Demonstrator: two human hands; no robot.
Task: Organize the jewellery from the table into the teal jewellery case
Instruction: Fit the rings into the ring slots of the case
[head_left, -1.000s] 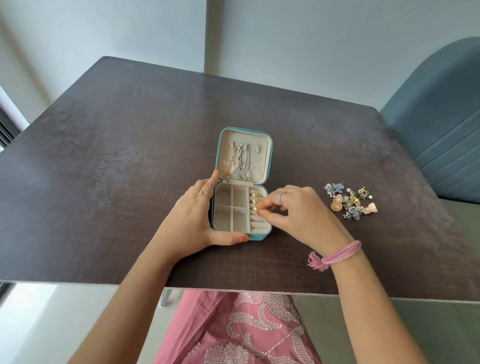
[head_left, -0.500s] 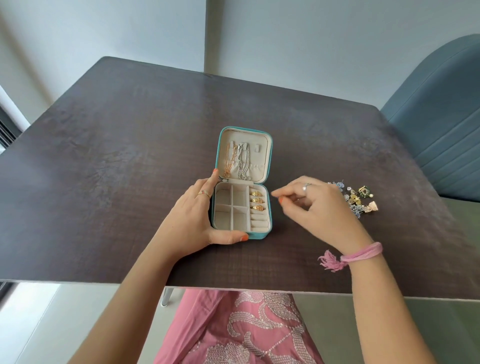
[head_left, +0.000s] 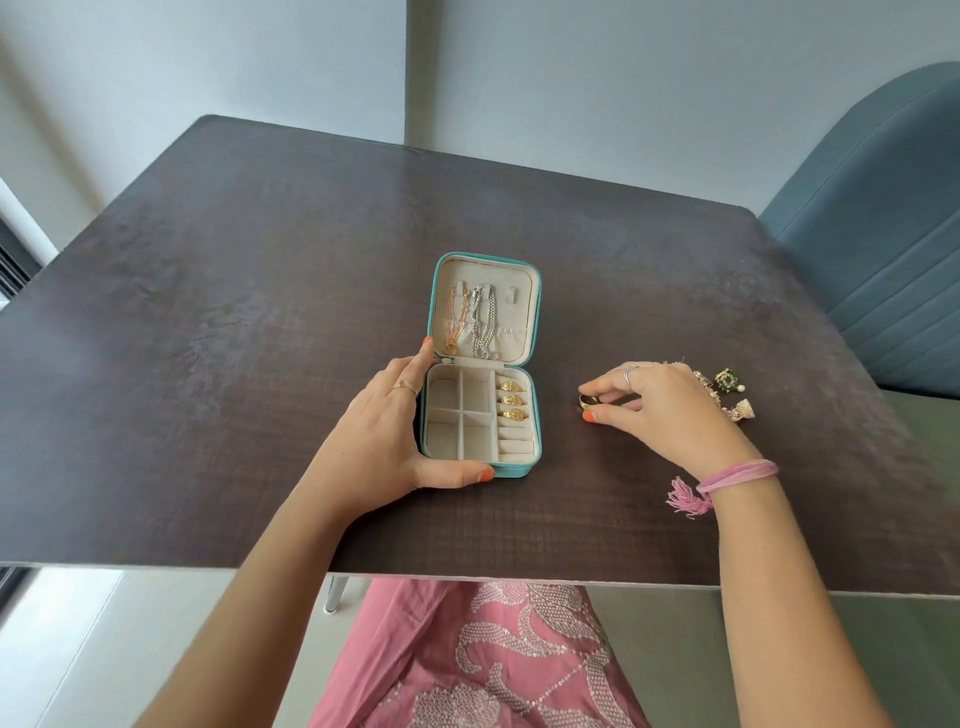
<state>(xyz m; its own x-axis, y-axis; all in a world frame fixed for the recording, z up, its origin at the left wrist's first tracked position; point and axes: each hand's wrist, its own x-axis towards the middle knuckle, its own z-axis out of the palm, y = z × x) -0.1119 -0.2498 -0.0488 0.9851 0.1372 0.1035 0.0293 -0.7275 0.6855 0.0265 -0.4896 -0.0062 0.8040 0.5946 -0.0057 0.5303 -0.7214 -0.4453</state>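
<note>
She is partway through the rings: three gold rings (head_left: 511, 400) already sit in the upper slots of the ring rolls on the case's right side, and the lower slots look free. The teal jewellery case (head_left: 483, 364) lies open near the middle of the table (head_left: 208, 322), lid back at twelve o'clock with chains (head_left: 470, 325) hanging inside it. Her left hand (head_left: 384, 441) grips the tray from its nine o'clock side, thumb curled along the front edge and forefinger up by the hinge, steadying it. At three o'clock from the case, a little apart from it, her right hand (head_left: 665, 405) pinches a gold band ring (head_left: 589, 401) between thumb and forefinger, low over the tabletop. Beyond that hand, still at three o'clock, the remaining earrings (head_left: 732, 395) lie in a small cluster, partly hidden. The next move, I'd judge, is a short carry toward nine o'clock and a push of the band into the next free slot below the three. The stretch of table between ring and case is bare, and the near table edge at six o'clock is well away from both.
</note>
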